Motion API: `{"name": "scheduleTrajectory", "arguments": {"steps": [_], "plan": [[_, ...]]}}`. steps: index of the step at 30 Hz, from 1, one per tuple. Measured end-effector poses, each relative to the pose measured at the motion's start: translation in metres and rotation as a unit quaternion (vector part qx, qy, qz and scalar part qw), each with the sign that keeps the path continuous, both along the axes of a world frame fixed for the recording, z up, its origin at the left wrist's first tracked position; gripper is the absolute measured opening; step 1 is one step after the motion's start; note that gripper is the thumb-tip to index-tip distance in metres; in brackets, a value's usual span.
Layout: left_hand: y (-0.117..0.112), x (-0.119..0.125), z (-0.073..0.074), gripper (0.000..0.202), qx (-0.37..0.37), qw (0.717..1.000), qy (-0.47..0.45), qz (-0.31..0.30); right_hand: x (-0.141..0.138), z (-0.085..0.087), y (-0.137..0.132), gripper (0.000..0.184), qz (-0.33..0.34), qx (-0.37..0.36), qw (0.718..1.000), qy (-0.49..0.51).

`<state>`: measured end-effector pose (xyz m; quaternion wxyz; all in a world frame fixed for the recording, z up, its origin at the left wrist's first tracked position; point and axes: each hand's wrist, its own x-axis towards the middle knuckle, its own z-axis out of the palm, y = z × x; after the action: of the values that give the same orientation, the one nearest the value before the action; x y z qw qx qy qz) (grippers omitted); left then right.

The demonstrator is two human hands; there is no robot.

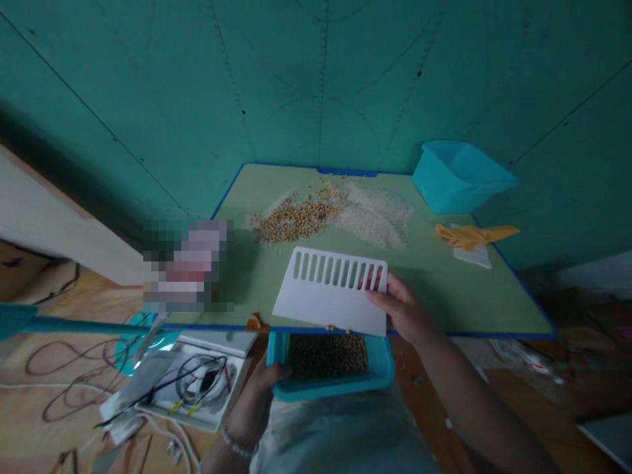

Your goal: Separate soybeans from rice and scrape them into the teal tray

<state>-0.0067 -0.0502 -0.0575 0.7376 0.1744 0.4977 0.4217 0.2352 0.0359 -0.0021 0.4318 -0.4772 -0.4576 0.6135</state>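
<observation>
White scraper point(326, 303), slotted side facing away, turquoise tray point(336, 390) below, dark and tan grains point(326, 357) inside

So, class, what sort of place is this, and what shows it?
Probably a makeshift indoor workspace: a table stands by a green wall, with a white box of cables on the floor nearby.

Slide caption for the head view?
Right hand holds slotted white scraper; left hand holds blue tray of beans.

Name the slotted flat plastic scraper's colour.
White; the slotted scraper shows best in the head view.
</observation>
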Motion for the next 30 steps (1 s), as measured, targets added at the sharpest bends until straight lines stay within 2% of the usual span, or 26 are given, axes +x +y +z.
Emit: {"name": "scheduleTrajectory", "arguments": {"steps": [6, 11, 14, 16, 18, 22, 26, 30], "plan": [[0.004, 0.006, 0.004, 0.042, -0.003, 1.000, -0.006, 0.005, 0.001, 0.002, -0.003, 0.017, 0.014, 0.008, 1.000, -0.009], [0.006, 0.005, 0.000, 0.044, -0.032, 0.999, -0.020, 0.013, 0.000, 0.004, -0.006, 0.013, 0.054, 0.011, 0.998, -0.032], [0.006, 0.002, -0.002, 0.039, -0.041, 0.999, -0.017, 0.021, -0.001, 0.004, -0.007, 0.011, 0.043, -0.008, 0.999, -0.011], [0.004, 0.000, -0.003, 0.038, -0.030, 0.999, -0.019, 0.008, -0.001, 0.003, -0.006, 0.013, 0.005, -0.018, 1.000, 0.025], [0.001, -0.003, -0.004, 0.038, -0.027, 0.999, -0.031, -0.003, 0.000, 0.002, -0.004, 0.016, -0.064, -0.028, 0.995, 0.069], [-0.009, -0.006, -0.007, 0.033, -0.079, 0.995, -0.065, -0.016, 0.002, 0.004, 0.001, 0.016, -0.206, -0.039, 0.968, 0.135], [-0.018, 0.001, -0.016, 0.026, -0.142, 0.985, -0.098, -0.029, 0.004, 0.006, 0.005, 0.015, -0.255, -0.037, 0.949, 0.183], [-0.019, 0.004, -0.028, 0.028, -0.155, 0.981, -0.116, -0.013, 0.005, 0.006, 0.006, 0.015, -0.271, -0.040, 0.941, 0.197]]}}
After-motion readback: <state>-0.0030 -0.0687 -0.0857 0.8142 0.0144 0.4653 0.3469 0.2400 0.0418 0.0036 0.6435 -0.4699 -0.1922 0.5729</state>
